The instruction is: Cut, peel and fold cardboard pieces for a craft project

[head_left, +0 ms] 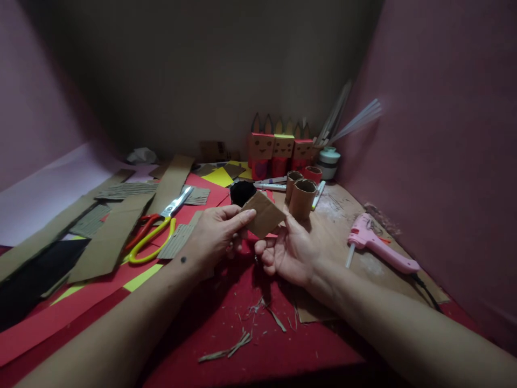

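Between my two hands a small square piece of brown cardboard (263, 214) is held tilted, one corner up, above the red tabletop. My left hand (220, 231) pinches its left corner between thumb and fingers. At the right corner, the thumb and index finger of my right hand (293, 250) grip the edge, while the other fingers curl below. Just behind the piece lies a round black thing (242, 192). Two brown cardboard tubes (304, 199) stand upright beyond my right hand. Scissors (161, 226) with red and yellow handles rest to the left of my left hand.
A pink glue gun (377, 245) lies on a cardboard sheet (335, 237) at right. Cardboard strips (111, 237) and coloured paper cover the left. Box-faced figures (262, 148) with pointed ears stand at the back, near a jar (328, 163) and glue sticks (359, 119). Fibre scraps (238, 345) litter the front.
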Demonstrator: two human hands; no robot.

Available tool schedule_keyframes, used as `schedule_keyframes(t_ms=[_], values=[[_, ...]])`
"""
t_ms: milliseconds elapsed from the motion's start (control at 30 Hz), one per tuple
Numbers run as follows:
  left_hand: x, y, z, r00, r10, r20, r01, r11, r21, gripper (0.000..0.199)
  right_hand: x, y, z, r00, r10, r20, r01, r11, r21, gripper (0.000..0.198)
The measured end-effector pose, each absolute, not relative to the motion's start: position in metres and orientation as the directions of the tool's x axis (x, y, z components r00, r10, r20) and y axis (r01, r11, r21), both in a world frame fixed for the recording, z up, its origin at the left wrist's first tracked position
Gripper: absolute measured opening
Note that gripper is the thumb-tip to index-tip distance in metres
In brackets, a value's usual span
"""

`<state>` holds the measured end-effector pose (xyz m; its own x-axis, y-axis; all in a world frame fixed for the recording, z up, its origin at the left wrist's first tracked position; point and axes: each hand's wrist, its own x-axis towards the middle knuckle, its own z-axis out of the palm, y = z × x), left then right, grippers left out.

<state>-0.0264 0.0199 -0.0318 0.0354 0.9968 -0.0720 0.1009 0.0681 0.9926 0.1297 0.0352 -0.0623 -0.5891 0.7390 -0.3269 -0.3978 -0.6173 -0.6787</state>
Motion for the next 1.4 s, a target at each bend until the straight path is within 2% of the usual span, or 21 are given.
schedule_keyframes(t_ms=[67,133,333,500,667,1400], values=[[-0.032,0.020,-0.026,0.046,0.999,0.007,0.137,-0.013,0.990,0.032,0.128,0.032,-0.061,-0.553,0.779,-0.294,-0.423,-0.567,-0.707,0.071],[-0.038,0.022,-0.020,0.081,0.996,0.023,0.158,-0.036,0.987,0.035,0.126,0.028,-0.058,-0.518,0.822,-0.237,-0.492,-0.513,-0.704,0.067],[-0.053,0.028,-0.013,0.168,0.977,-0.134,0.217,0.096,0.971,0.032,0.122,0.026,-0.051,-0.436,0.883,-0.175,-0.717,-0.458,-0.526,0.049],[-0.055,0.028,-0.011,0.189,0.962,-0.199,0.280,0.142,0.949,0.035,0.121,0.028,-0.055,-0.407,0.898,-0.168,-0.738,-0.431,-0.518,0.021],[-0.057,0.029,-0.009,0.201,0.946,-0.254,0.303,0.187,0.934,0.036,0.121,0.028,-0.060,-0.404,0.897,-0.181,-0.722,-0.434,-0.539,0.016],[-0.058,0.028,-0.010,0.262,0.942,-0.211,0.404,0.091,0.910,0.032,0.122,0.028,-0.055,-0.411,0.882,-0.231,-0.702,-0.468,-0.537,0.019]])
